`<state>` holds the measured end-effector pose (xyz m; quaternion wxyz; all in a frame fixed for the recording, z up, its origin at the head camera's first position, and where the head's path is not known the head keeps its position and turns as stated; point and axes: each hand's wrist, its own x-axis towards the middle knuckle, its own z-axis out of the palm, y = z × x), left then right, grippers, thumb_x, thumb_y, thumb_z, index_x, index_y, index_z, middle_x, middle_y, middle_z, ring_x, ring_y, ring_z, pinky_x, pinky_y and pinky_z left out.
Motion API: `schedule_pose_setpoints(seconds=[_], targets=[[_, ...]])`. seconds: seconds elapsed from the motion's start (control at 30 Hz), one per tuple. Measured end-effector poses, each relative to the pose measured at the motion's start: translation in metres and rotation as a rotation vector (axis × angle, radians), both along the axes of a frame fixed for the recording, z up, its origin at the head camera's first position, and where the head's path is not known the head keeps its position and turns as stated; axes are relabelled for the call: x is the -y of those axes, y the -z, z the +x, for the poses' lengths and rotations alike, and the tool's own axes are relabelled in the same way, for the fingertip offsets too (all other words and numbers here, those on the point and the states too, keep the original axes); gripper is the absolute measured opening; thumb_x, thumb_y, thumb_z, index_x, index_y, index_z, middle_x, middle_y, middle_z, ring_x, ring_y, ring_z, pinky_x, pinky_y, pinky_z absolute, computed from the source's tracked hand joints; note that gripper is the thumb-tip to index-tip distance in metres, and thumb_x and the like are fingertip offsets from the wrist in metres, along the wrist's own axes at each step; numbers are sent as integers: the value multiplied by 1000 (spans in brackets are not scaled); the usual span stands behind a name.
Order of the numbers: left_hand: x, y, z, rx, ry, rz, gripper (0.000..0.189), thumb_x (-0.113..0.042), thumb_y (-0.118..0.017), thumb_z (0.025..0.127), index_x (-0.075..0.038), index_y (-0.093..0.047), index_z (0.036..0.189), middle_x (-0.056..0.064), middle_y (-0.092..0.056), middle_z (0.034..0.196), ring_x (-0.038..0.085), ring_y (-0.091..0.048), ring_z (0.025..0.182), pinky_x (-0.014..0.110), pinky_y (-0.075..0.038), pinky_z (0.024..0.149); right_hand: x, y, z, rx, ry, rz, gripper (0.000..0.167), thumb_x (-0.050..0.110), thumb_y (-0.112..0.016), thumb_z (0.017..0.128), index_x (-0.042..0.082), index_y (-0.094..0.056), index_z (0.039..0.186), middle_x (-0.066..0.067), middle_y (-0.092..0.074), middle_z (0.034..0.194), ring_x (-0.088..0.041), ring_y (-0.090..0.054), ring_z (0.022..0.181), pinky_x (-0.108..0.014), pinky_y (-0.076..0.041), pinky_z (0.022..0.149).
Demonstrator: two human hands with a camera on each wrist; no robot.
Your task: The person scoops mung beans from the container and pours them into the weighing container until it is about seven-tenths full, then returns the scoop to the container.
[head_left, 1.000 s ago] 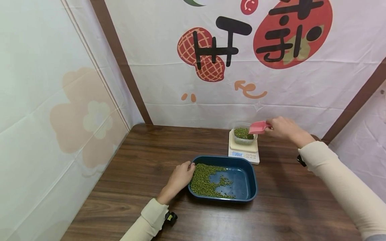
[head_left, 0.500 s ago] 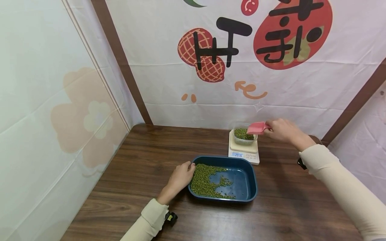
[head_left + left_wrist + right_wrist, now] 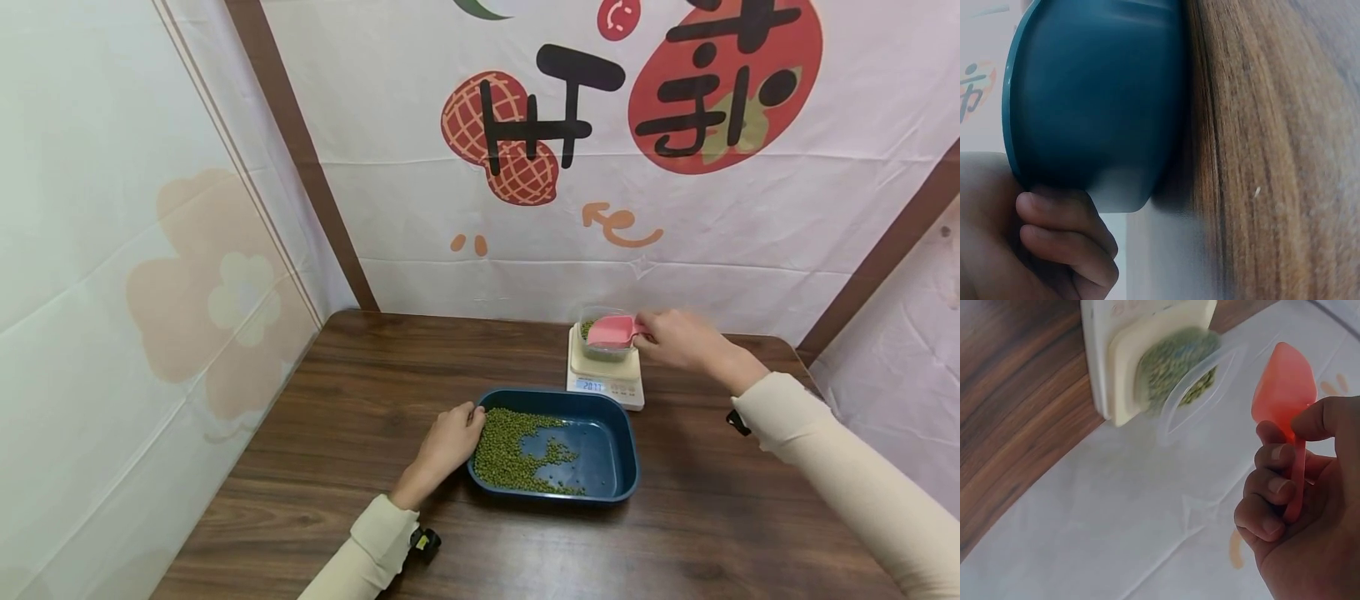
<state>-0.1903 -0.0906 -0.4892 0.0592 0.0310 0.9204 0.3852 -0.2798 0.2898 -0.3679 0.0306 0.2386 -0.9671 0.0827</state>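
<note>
My left hand grips the left rim of a dark blue plastic basin; its curled fingers show against the basin wall in the left wrist view. Small green beans, like mung beans, lie mostly in the basin's left half. With curled fingers and thumb, my right hand holds a pink scoop by its handle, above a clear plastic tub. More green beans fill part of that tub. Its base rests on a white kitchen scale with a lit display.
Everything stands on a dark wood-grain table. A white printed cloth hangs right behind its back edge, close to the scale. Another pale cloth hangs along the left side.
The right hand and pink scoop have shifted left and slightly nearer, so the scoop now covers much of the tub from above. The scale's digits have changed. My left hand and the basin stay put.
</note>
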Motion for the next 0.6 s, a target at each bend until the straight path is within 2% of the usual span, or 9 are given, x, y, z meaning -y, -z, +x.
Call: schedule_pose_setpoints(seconds=[0.33, 0.6], targets=[[0, 0, 0, 2, 2, -3, 40, -29, -43, 115, -14, -45, 78, -1, -37, 62, 15, -31, 51, 30, -31, 52, 24, 9, 18, 41, -90, -12, 13, 22, -62, 103, 9, -63, 101, 3, -40, 66, -13, -39, 57, -31, -29, 56], [-1, 1, 0, -8, -2, -9, 41, -29, -44, 115, -14, -44, 77, -1, -37, 62, 14, -31, 50, 29, -31, 51, 38, 16, 30, 63, -122, -41, 14, 23, -63, 102, 9, -64, 104, 4, -40, 66, -12, -36, 55, -30, -29, 55]])
